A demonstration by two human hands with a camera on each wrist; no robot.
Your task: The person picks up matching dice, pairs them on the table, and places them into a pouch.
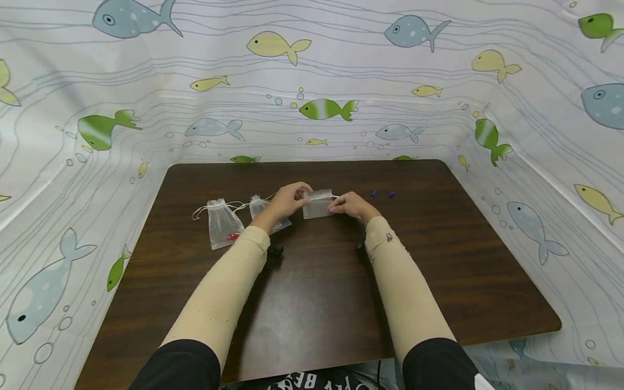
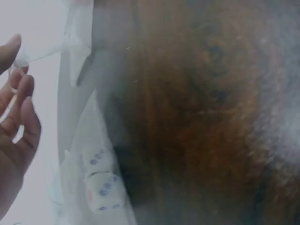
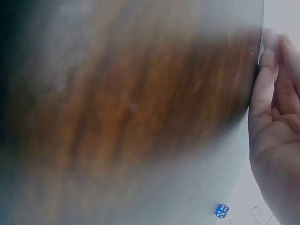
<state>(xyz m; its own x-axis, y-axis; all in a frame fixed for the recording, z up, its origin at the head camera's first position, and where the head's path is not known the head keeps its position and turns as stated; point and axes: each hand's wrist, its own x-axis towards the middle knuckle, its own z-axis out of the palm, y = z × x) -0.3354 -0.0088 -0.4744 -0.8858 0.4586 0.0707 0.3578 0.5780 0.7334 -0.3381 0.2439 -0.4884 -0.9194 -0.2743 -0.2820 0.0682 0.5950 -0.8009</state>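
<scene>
A small sheer white drawstring pouch [image 1: 318, 208] is stretched between both hands over the back middle of the table. My left hand [image 1: 288, 199] pinches its upper left side, thumb against fingers; the left wrist view shows thin white cord at those fingertips. On the other side, my right hand [image 1: 355, 206] pinches the pouch's right edge near the cord. Two blue dice, one left [image 1: 373, 193] and one right [image 1: 392, 194], lie beyond the right hand; one blue die [image 3: 221, 211] also appears in the right wrist view.
Left of the hands lies a sheer pouch [image 1: 221, 219] with red dice [image 1: 233, 236] inside. A second filled pouch [image 1: 258, 205], partly hidden by the left forearm, contains white dice [image 2: 102, 192] with dark pips. Fish-patterned cloth [image 1: 312, 130] rises behind the brown table [image 1: 439, 260].
</scene>
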